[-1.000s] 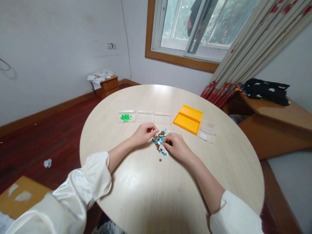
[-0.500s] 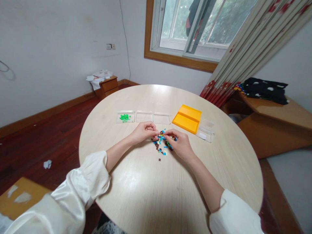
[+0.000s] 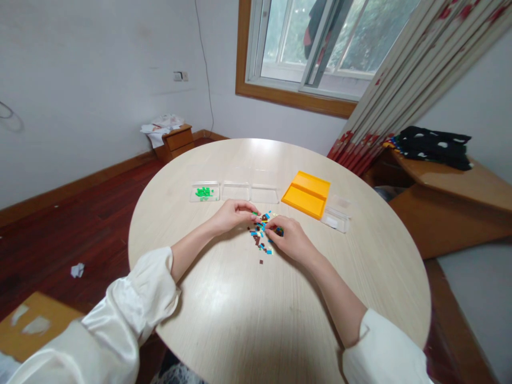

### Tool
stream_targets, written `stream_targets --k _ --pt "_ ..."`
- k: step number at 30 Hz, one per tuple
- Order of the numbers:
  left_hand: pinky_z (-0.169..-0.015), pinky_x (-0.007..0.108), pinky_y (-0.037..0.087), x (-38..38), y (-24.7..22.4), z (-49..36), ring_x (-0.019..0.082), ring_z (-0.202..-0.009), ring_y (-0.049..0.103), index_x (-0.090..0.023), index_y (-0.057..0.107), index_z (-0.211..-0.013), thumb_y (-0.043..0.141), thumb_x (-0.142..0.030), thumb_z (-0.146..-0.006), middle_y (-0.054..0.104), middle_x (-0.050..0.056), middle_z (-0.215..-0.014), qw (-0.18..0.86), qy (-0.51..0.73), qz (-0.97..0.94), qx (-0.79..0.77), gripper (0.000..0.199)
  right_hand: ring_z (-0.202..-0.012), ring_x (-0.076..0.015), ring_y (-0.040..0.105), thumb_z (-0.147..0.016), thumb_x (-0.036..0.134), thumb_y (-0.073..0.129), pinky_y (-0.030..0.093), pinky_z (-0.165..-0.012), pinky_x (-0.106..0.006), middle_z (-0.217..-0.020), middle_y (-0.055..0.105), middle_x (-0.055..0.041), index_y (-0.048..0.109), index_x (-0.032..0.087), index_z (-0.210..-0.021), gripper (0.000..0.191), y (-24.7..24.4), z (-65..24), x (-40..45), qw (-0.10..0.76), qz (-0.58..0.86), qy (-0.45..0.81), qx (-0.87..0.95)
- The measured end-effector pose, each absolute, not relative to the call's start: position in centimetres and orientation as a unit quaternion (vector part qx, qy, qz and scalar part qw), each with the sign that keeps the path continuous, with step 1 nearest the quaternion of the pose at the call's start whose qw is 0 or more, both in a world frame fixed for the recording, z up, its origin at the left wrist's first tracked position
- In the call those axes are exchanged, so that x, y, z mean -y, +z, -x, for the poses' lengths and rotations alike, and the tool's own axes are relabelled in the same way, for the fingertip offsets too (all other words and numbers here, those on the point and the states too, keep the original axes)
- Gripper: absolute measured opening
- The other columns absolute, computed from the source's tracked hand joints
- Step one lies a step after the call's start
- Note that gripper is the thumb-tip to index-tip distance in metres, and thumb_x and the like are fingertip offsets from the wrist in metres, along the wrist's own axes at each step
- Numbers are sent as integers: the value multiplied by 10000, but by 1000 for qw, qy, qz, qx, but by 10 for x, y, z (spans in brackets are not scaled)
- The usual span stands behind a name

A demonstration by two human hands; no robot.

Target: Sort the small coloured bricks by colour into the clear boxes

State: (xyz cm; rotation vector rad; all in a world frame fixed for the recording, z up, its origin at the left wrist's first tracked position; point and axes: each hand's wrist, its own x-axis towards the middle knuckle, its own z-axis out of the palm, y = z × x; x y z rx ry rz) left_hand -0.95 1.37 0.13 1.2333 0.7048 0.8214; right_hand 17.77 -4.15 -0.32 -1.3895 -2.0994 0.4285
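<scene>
Small loose building bricks (image 3: 258, 241) in blue, brown, yellow and green lie in a pile at the middle of the round table (image 3: 240, 298). My left hand (image 3: 236, 215) is at the pile's upper left side, thumb and fingers pinched, with a small green brick (image 3: 255, 213) showing at the fingertips. On the pile's right side my right hand (image 3: 288, 234) reaches down with its fingertips pressed together among the bricks. Whether a brick is between them is too small to tell. Part of the pile is hidden under this hand.
Behind my left hand stands a clear box of green bricks (image 3: 204, 193), beside two clear open boxes (image 3: 264, 195). An open yellow case (image 3: 306, 200) lies at the back right, next to another clear box (image 3: 335, 220). One brown brick (image 3: 261, 262) lies apart, nearer me.
My right hand has moved slightly left and down into the pile, away from my left fingertips. A green brick now shows at my left fingertips. The boxes stay put.
</scene>
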Motion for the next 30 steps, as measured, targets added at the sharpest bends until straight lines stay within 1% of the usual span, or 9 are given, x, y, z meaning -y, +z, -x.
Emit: stream_targets --k 3,5,8,10,16,22,30 --pt "-736 322 513 -16 2 10 158 -674 667 -94 648 -757 804 -243 -531 710 67 -711 684 370 -539 -324 312 -734 -157 571 -792 147 546 393 -711 -292 -770 661 -34 637 184 -744 110 -5 -176 41 277 522 138 795" --pt "-757 332 511 -17 1 10 162 -676 670 -96 645 -749 803 -234 -523 708 62 -696 686 374 -532 -325 308 -780 -169 571 -806 144 541 379 -732 -306 -815 664 -45 648 185 -795 115 -7 -175 40 272 526 121 797" --pt "-779 339 506 -18 0 10 164 -687 673 -96 643 -759 790 -226 -546 709 63 -695 687 378 -530 -323 289 -861 -189 564 -824 139 533 357 -759 -324 -884 657 -65 660 184 -875 145 -11 -172 39 253 528 100 804" --pt "-782 342 505 -19 -1 11 163 -689 672 -94 642 -769 774 -226 -576 708 65 -696 683 377 -536 -323 269 -876 -195 557 -834 145 524 346 -759 -330 -894 647 -72 665 184 -888 156 -13 -171 39 242 530 87 808" --pt "-744 321 498 -20 0 13 144 -647 649 -93 644 -766 734 -207 -627 689 50 -654 657 374 -567 -328 201 -875 -196 538 -835 158 512 321 -760 -336 -885 626 -75 661 176 -814 152 -8 -172 41 226 530 68 815" --pt "-693 285 488 -20 0 12 130 -619 634 -91 649 -767 681 -154 -657 675 40 -622 643 371 -580 -337 130 -881 -192 526 -783 145 547 300 -762 -326 -866 619 -59 640 184 -724 117 3 -176 47 189 522 79 828" --pt "-674 267 484 -20 1 13 121 -609 631 -86 641 -773 652 -122 -675 663 31 -612 641 363 -584 -341 105 -888 -187 512 -838 140 484 284 -771 -316 -888 622 -76 650 164 -747 190 9 -181 49 141 533 81 830"
